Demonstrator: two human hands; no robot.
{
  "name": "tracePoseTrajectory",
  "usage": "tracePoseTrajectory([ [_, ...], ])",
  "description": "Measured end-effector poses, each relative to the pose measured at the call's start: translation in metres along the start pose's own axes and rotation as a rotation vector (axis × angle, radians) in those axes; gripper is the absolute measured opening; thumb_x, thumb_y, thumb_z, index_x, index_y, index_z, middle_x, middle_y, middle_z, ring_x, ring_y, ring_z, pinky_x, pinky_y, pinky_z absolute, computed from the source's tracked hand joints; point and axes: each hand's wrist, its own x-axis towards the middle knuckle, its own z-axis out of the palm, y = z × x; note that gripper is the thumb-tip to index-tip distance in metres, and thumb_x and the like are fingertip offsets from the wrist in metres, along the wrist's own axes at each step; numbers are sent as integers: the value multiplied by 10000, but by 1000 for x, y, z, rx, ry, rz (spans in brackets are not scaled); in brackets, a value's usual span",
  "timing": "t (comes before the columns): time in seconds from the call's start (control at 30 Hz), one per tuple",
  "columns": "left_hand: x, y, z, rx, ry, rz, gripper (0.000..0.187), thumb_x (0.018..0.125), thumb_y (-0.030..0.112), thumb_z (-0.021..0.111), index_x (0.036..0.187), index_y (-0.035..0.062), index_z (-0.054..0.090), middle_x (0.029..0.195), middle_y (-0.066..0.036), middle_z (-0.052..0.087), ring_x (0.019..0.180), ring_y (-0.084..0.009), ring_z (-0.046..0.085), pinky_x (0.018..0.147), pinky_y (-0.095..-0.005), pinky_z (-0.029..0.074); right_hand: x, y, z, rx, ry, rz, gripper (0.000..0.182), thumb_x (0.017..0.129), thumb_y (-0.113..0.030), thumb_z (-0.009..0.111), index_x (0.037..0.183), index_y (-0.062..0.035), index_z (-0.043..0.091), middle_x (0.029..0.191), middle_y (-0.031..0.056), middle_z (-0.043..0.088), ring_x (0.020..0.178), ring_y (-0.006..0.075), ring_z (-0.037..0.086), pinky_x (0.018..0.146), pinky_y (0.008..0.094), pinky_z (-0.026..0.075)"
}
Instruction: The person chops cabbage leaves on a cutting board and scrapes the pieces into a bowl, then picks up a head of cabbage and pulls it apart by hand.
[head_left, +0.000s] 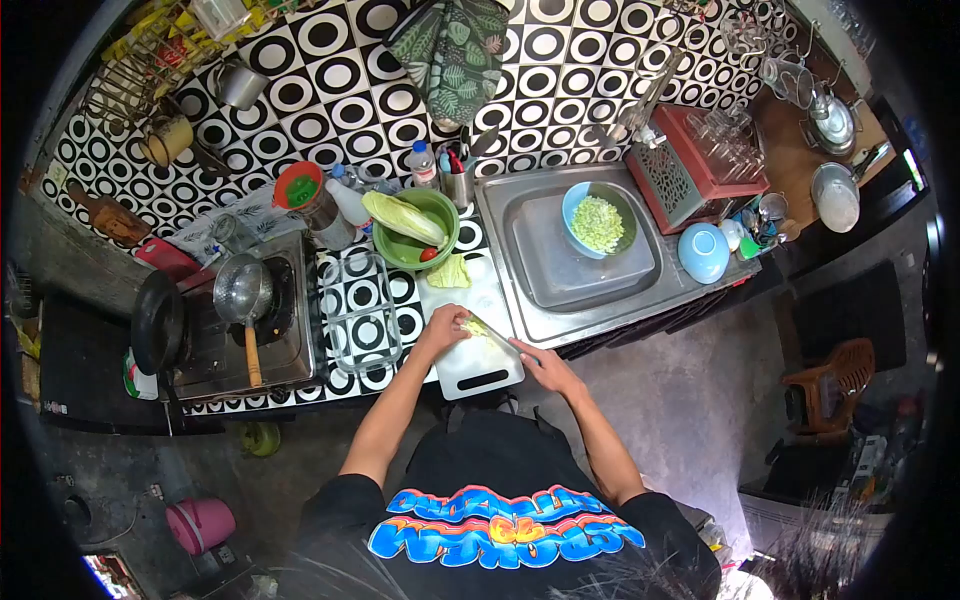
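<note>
My left hand is closed over pale green cabbage on a white cutting board. Gripped in my right hand is a knife, its blade angled toward the fingers of my left hand, right by the cut pieces. A loose cabbage leaf lies at the board's far end. Just behind it, a green basin holds a napa cabbage and a red tomato.
A blue bowl of chopped cabbage stands in the steel sink. On the left are a clear glass dish and a stove with a saucepan. A red-framed rack with glasses is at right.
</note>
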Motion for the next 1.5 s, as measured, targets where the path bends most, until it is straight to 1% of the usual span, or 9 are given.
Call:
tracePoseTrajectory([
  [0.27, 4, 8, -13, 318, 52, 414, 484, 634, 100, 869, 1096, 88, 724, 1149, -78, 693, 1129, -310, 606, 1014, -393, 479, -7, 6, 5, 99, 213, 25, 457, 1052, -250, 469, 1493, -132, 483, 1451, 196, 553, 1367, 316, 512, 1121, 366, 378],
  [0.5, 29, 3, -4, 436, -310, 382, 361, 736, 113, 814, 1089, 89, 742, 1171, -80, 702, 1127, -298, 621, 994, -398, 490, -20, 5, 3, 112, 264, 69, 446, 1043, -199, 478, 1485, -137, 493, 1459, 197, 539, 1391, 350, 477, 1134, 377, 372],
  [0.67, 9, -9, 9, 329, -53, 309, 295, 780, 129, 777, 1068, 68, 750, 1089, -119, 720, 1062, -322, 638, 943, -412, 499, -24, 13, 25, 65, 344, 11, 459, 1041, -182, 460, 1500, -157, 470, 1382, 257, 577, 1322, 416, 522, 1088, 399, 413],
  [0.8, -12, 7, 20, 304, 174, 160, 224, 785, 113, 778, 1003, 69, 747, 1030, -107, 707, 1024, -327, 622, 937, -410, 492, -24, 1, 48, 38, 397, 18, 512, 1039, -165, 420, 1549, -194, 377, 1090, 366, 625, 1032, 533, 606, 882, 510, 478],
  [0.9, -17, 14, 24, 316, 290, 166, 324, 769, 122, 793, 1083, 72, 738, 1054, -122, 703, 1035, -336, 617, 943, -412, 490, -24, -17, 55, 141, 278, 206, 485, 1046, -130, 419, 1528, -93, 394, 1464, 251, 503, 1376, 420, 452, 1114, 401, 389],
  [1.07, -27, 20, 22, 295, 401, 156, 600, 696, 111, 844, 1270, 82, 673, 1102, -140, 694, 1070, -346, 605, 986, -423, 472, -13, -16, 70, 39, 263, 160, 520, 1033, -129, 437, 1546, -188, 375, 984, 342, 627, 883, 512, 632, 735, 446, 500],
  [1.17, -33, 14, 14, 240, 382, 93, 598, 670, 41, 845, 1246, 45, 683, 1113, -166, 682, 1012, -317, 650, 934, -388, 521, -8, -20, 77, 76, 295, 77, 521, 1033, -128, 436, 1547, -188, 373, 868, 320, 612, 817, 506, 630, 697, 442, 488],
  [1.27, -33, 8, 13, 41, 347, 40, 521, 673, -28, 825, 1179, -6, 702, 1086, -177, 677, 888, -257, 695, 780, -316, 577, -7, -31, 80, 33, 205, 162, 521, 1034, -131, 434, 1547, -194, 373, 861, 315, 612, 807, 508, 625, 698, 446, 490],
  [1.5, -31, 10, 19, -5, 378, -17, 505, 684, -28, 822, 1174, -19, 695, 1076, -177, 676, 945, -274, 693, 801, -333, 598, -2, -22, 81, 57, 298, 45, 512, 1043, -152, 422, 1551, -169, 367, 1172, 311, 626, 952, 505, 636, 813, 415, 509],
])
